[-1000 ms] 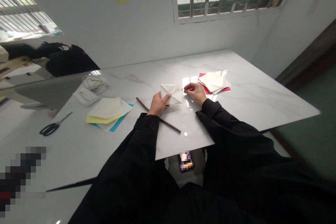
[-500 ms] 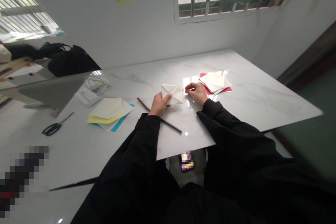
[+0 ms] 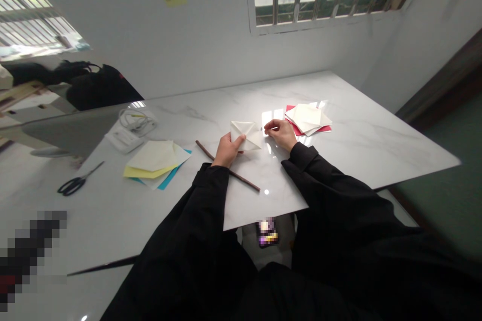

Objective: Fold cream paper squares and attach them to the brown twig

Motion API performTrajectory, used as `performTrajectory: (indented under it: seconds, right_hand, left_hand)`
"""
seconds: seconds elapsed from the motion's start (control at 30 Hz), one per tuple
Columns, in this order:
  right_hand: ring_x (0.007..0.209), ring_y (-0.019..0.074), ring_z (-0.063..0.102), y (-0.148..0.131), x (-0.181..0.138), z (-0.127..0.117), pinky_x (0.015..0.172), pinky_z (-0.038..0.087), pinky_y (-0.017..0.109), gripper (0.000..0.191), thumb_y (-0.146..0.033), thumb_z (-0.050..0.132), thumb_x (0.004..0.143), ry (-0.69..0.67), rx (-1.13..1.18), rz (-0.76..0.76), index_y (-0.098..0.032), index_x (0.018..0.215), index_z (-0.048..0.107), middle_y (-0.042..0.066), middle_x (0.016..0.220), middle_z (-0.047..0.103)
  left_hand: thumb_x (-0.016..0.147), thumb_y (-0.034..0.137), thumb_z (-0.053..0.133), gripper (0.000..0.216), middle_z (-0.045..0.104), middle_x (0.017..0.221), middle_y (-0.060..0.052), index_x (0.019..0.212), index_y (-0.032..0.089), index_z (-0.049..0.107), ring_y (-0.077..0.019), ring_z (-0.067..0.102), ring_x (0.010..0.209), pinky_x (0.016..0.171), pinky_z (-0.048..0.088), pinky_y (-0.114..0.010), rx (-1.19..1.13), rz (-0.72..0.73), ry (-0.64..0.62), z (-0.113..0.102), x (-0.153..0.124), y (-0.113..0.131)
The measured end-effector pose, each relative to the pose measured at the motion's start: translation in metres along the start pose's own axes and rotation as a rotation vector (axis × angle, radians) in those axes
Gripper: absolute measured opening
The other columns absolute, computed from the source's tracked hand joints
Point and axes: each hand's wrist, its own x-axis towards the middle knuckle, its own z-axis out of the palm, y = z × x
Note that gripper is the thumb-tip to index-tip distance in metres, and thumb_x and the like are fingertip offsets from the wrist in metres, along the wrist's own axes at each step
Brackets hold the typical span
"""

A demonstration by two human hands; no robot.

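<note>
My left hand pinches the lower left edge of a folded cream paper piece and holds it just above the white marble table. Just right of the paper, my right hand has its fingers curled in a pinch near the paper's right corner; what the fingertips hold is too small to make out. A thin brown stick lies on the table under my left wrist.
A stack of cream and red papers lies to the right. Cream, yellow and blue sheets lie to the left, with black scissors further left. A white cable and adapter and a black bag sit at the back left.
</note>
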Motion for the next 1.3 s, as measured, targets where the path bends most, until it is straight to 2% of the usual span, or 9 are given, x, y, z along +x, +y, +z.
performTrajectory:
  seconds: [0.6,0.93,1.3]
  right_hand:
    - [0.08,0.0192,0.076,0.0036,0.0013,0.001,0.083,0.063,0.034,0.012,-0.014,0.072,0.075,-0.002,0.009,-0.01,-0.019,0.083,0.078,0.002,0.085,0.081]
    - [0.077,0.0185,0.075,-0.0044,-0.0012,-0.0001,0.078,0.062,0.031,0.011,-0.012,0.071,0.076,-0.006,-0.014,0.022,-0.018,0.083,0.078,0.003,0.085,0.081]
    - [0.079,0.0187,0.074,-0.0051,-0.0032,-0.0006,0.076,0.059,0.03,0.012,-0.013,0.071,0.076,-0.015,-0.023,0.0,-0.018,0.084,0.079,0.004,0.086,0.081]
  left_hand:
    - [0.081,0.037,0.078,0.037,0.075,0.09,-0.01,0.105,0.01,0.073,-0.0172,0.066,0.067,0.05,0.05,-0.022,0.018,0.0,0.001,-0.0008,-0.001,-0.001]
    - [0.079,0.039,0.082,0.039,0.075,0.089,-0.01,0.104,0.01,0.074,-0.0171,0.066,0.067,0.053,0.052,-0.022,0.002,-0.003,0.006,-0.0018,0.002,-0.0055]
    - [0.082,0.038,0.079,0.04,0.075,0.089,-0.01,0.107,0.008,0.074,-0.0169,0.065,0.066,0.049,0.051,-0.021,0.027,-0.002,0.0,-0.002,0.0026,-0.007]
